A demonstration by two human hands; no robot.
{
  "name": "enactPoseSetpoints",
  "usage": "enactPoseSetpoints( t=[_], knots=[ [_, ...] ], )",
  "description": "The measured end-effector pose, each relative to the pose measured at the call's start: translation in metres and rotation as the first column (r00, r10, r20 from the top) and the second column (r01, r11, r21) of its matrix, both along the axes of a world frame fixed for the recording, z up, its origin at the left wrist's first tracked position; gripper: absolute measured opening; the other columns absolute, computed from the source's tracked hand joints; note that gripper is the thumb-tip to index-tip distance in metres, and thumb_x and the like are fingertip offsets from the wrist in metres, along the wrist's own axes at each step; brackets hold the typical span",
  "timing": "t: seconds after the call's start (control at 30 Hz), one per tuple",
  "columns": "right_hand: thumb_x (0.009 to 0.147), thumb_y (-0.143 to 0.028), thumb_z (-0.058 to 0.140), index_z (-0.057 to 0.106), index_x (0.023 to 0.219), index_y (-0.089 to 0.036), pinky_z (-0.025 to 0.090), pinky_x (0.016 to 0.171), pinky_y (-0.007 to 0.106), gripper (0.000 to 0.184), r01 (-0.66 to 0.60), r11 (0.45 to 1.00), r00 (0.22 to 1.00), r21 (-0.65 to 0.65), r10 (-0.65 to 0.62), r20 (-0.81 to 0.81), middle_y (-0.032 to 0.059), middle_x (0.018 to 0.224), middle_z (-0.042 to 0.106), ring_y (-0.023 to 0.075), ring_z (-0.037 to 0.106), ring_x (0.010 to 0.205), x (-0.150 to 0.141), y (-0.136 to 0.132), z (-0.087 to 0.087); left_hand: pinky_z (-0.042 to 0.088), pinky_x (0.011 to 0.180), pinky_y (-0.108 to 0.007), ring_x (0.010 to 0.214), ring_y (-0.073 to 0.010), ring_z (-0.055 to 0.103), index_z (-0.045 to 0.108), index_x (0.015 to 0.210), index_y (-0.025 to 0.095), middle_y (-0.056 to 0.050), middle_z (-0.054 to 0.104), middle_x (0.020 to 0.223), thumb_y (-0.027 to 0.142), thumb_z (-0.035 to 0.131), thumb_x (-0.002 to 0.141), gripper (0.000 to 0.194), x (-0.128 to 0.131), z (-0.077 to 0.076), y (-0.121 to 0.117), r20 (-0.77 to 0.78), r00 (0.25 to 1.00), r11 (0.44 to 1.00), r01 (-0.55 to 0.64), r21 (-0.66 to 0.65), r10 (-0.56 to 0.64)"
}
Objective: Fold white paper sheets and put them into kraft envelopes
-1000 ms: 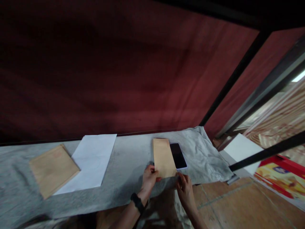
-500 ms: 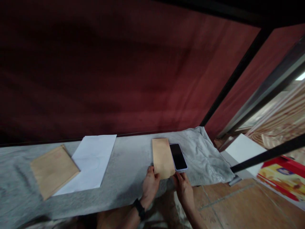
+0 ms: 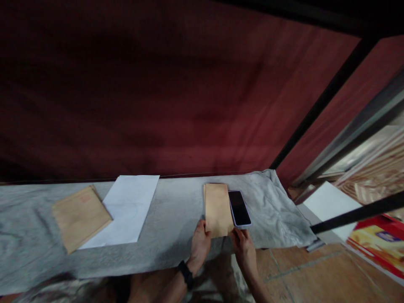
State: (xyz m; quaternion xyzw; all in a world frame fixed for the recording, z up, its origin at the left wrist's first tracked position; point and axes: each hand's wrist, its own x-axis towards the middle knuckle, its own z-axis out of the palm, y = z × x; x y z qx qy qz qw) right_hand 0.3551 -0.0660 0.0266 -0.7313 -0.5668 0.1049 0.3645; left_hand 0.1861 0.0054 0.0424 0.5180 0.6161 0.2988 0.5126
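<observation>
A small stack of brown envelopes [image 3: 217, 208] lies on the grey cloth, slightly fanned at its left edge. My left hand [image 3: 200, 242], with a black band on the wrist, pinches the near left corner of the stack. At the near right corner, my right hand [image 3: 244, 246] has its fingers closed on the envelope's edge. Touching or almost touching the stack's right side is a smartphone [image 3: 240, 209] with a dark screen and pale case; its near end sits just above my right hand.
White paper sheets [image 3: 134, 206] lie to the left, partly under more brown envelopes [image 3: 82, 216]. The grey cloth [image 3: 176, 227] covers a narrow surface before a dark red curtain [image 3: 176, 105]. Black frame bars [image 3: 328, 92] rise at right; a red and yellow box [image 3: 378, 237] stands beyond.
The top envelope has shifted slightly right, so another's edge shows at its left. Both hands keep their grip at the near corners. The camera view has turned slightly left.
</observation>
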Motion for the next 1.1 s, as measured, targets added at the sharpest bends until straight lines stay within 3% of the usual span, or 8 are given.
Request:
enactPoseSetpoints(
  t=[0.13,0.23,0.37,0.47,0.6,0.77,0.93,1.1],
  knots=[
    [0.099,-0.044,0.040,0.066,0.105,-0.021,0.054,0.072,0.033,0.035,-0.027,1.000,0.999,-0.003,0.027,0.035,0.0109,0.100,0.067,0.0227,0.068,0.083,-0.001,0.003,0.000,0.048,0.082,-0.029,0.086,-0.0193,0.066,0.055,0.093,0.023,-0.002,0.069,0.088,0.009,0.049,0.077,0.022,-0.001,-0.001,-0.006,-0.049,0.998,0.999,-0.026,0.031,0.028],
    [0.101,-0.045,0.036,0.064,0.101,-0.022,0.054,0.069,0.034,0.036,-0.073,0.997,0.995,-0.025,0.074,0.064,0.0096,0.096,0.065,0.0222,0.067,0.078,-0.003,0.003,-0.002,0.049,0.087,-0.030,0.093,-0.0201,0.066,0.055,0.102,0.021,-0.006,0.069,0.099,0.008,0.044,0.079,0.029,0.000,-0.004,-0.013,-0.039,0.998,0.995,-0.038,0.089,0.041],
    [0.102,-0.047,0.034,0.057,0.121,-0.021,0.055,0.074,0.038,0.039,-0.079,0.997,0.990,0.021,0.076,0.119,0.0102,0.100,0.063,0.0248,0.065,0.086,-0.006,0.002,-0.006,0.045,0.100,-0.032,0.115,-0.0229,0.061,0.050,0.126,0.017,-0.012,0.062,0.125,0.007,0.043,0.079,0.048,0.003,-0.009,-0.021,-0.100,0.992,0.978,-0.062,0.202,0.083],
    [0.101,-0.048,0.037,0.053,0.129,-0.021,0.055,0.078,0.040,0.042,-0.083,0.996,0.985,0.034,0.077,0.157,0.0115,0.106,0.063,0.0268,0.064,0.094,-0.006,0.001,-0.007,0.045,0.101,-0.031,0.120,-0.0253,0.059,0.045,0.138,0.013,-0.015,0.055,0.136,0.011,0.048,0.080,0.059,0.005,-0.010,-0.026,-0.176,0.984,0.975,0.001,0.224,0.040],
    [0.100,-0.049,0.036,0.054,0.125,-0.022,0.055,0.079,0.039,0.040,-0.101,0.995,0.981,-0.020,0.103,0.165,0.0122,0.113,0.062,0.0261,0.066,0.096,-0.003,0.002,-0.006,0.048,0.094,-0.032,0.115,-0.0284,0.062,0.038,0.145,0.010,-0.020,0.052,0.139,0.015,0.048,0.083,0.063,0.006,-0.005,-0.032,-0.280,0.958,0.973,0.124,0.193,-0.066],
    [0.100,-0.052,0.036,0.054,0.119,-0.022,0.055,0.072,0.036,0.040,-0.089,0.994,0.974,-0.056,0.099,0.205,0.0124,0.109,0.063,0.0254,0.067,0.088,0.000,0.003,-0.005,0.047,0.095,-0.032,0.113,-0.0267,0.063,0.050,0.134,0.014,-0.016,0.063,0.127,0.013,0.048,0.083,0.051,0.003,0.004,-0.032,-0.286,0.954,0.976,0.143,0.166,-0.092],
    [0.101,-0.049,0.036,0.053,0.125,-0.023,0.054,0.068,0.034,0.039,-0.118,0.988,0.961,-0.096,0.138,0.241,0.0136,0.115,0.062,0.0250,0.067,0.088,0.003,-0.001,-0.009,0.045,0.100,-0.035,0.115,-0.0296,0.062,0.054,0.130,0.015,-0.017,0.064,0.125,0.028,0.054,0.085,0.047,-0.010,0.009,-0.020,-0.236,0.972,0.983,0.056,0.177,-0.013],
    [0.100,-0.040,0.035,0.054,0.129,-0.024,0.054,0.068,0.035,0.038,-0.110,0.992,0.957,-0.061,0.122,0.262,0.0110,0.108,0.062,0.0244,0.064,0.085,0.012,0.006,-0.003,0.044,0.102,-0.037,0.119,-0.0289,0.058,0.056,0.127,0.016,-0.016,0.063,0.126,0.029,0.057,0.084,0.045,-0.022,0.009,0.020,-0.111,0.992,0.982,-0.043,0.185,0.064]
  ],
)
